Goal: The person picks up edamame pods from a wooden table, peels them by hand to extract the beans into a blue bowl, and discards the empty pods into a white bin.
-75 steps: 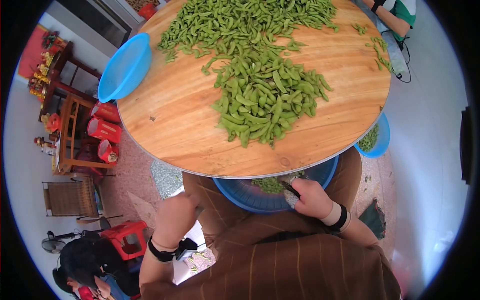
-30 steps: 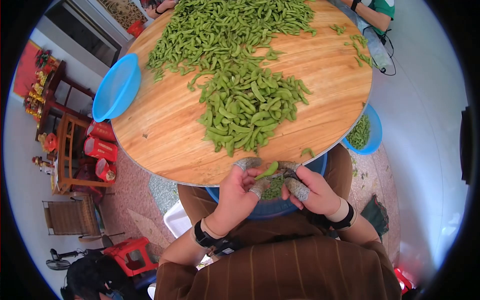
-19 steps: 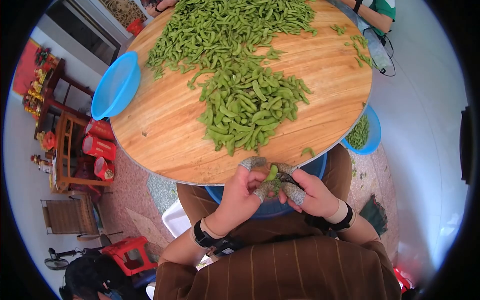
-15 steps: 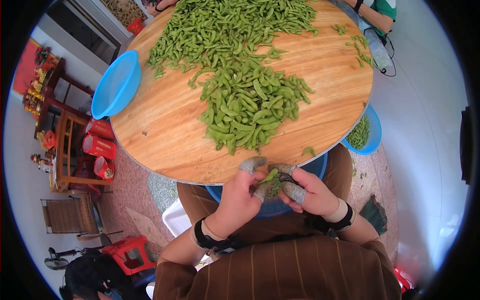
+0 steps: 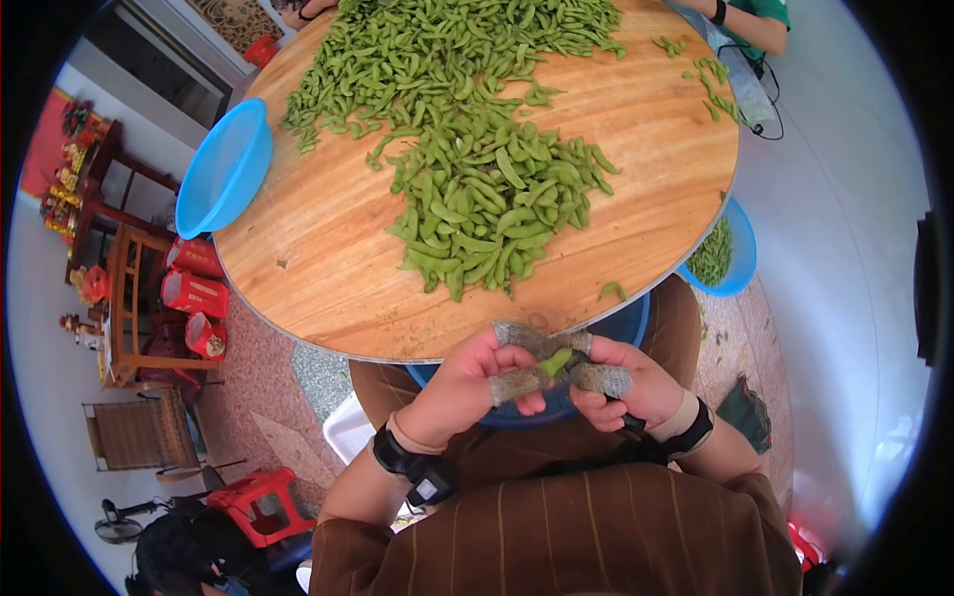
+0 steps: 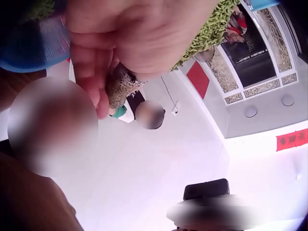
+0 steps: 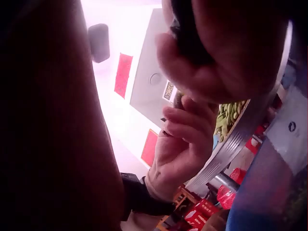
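Observation:
My left hand (image 5: 467, 382) pinches a green edamame pod (image 5: 558, 361) between thumb and forefinger, both wrapped in grey tape. Close against it, my right hand (image 5: 641, 382), with the same tape on thumb and forefinger, grips a tool with a black handle (image 5: 633, 424). The tool's working end is mostly hidden by fingers, and I cannot tell its kind. In the right wrist view the black handle (image 7: 187, 33) lies across the curled right hand. Both hands meet above a blue basin (image 5: 626, 323) on the lap, at the round wooden table's (image 5: 318, 268) near edge.
Edamame pods (image 5: 487, 199) are heaped on the table. A light blue basket (image 5: 224, 169) sits at its left edge. Another blue bowl (image 5: 740, 248) with green contents stands low on the right. A red stool (image 5: 263, 507) and a person (image 5: 204, 546) are at lower left.
The left hand came from the left, and both hands met over the basin with a pod. Since then the hands have turned and closed round the pod; green bits earlier between the fingers no longer show.

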